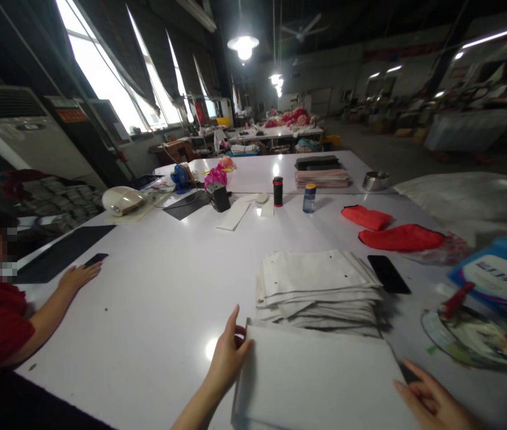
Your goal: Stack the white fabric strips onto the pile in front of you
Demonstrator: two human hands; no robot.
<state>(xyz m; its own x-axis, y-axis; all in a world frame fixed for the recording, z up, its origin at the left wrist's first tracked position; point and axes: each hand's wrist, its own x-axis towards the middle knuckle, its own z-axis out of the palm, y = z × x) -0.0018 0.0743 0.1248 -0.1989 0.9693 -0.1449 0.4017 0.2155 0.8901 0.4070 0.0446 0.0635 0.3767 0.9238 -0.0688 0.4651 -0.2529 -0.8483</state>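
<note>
A flat, pale rectangular sheet [320, 376] with a translucent rim lies close in front of me. My left hand [229, 352] is at its left edge, thumb on the rim, index finger pointing up, the other fingers curled. At the right edge, my right hand [435, 397] is half closed, with the thumb over the sheet's border. A small dark thing shows beside the right fingertips; its kind is unclear. Just beyond the sheet stands an uneven stack of off-white fabric pieces [316, 275] with small dark marks on the top one.
A black phone [389, 275] lies right of the stack, near red cloth pieces [401, 237], a blue jug [499, 275] and a cluttered dish [468, 337]. Two bottles stand farther back, one a black-and-red flask [277, 192]. At left, a co-worker's hand [80, 276] rests on the table.
</note>
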